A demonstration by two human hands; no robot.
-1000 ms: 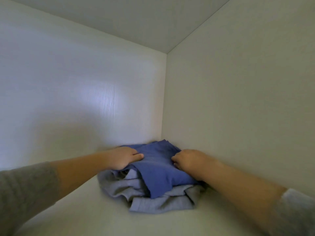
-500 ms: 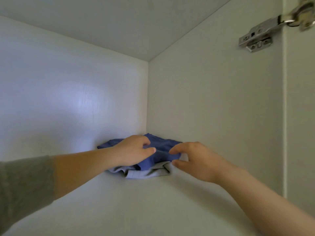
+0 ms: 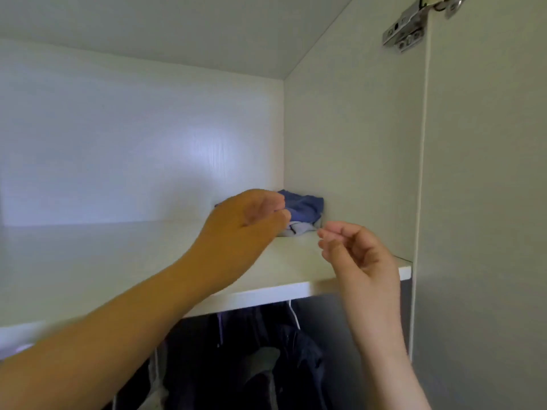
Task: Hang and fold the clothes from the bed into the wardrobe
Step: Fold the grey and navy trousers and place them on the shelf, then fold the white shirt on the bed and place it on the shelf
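**A:** so where's the folded stuff sitting?

**B:** a bit right of centre, in the back corner of the white shelf (image 3: pixel 118 261). The blue garment (image 3: pixel 305 205) is on top of the grey garment (image 3: pixel 299 227), right up against the side wall.

**A:** and the hands?

**B:** The left hand (image 3: pixel 245 223) is mid-frame, overlapping the pile's left end, fingers loosely curled, holding nothing. It's blurry, so I can't tell if it touches the cloth. The right hand (image 3: pixel 358 255) is just lower right of the pile, also loosely curled and empty, clear of the fabric.

**A:** anything else?

**B:** dark clothes (image 3: pixel 260 359) hanging under the shelf at the bottom, and a metal hinge (image 3: pixel 405 28) top right.
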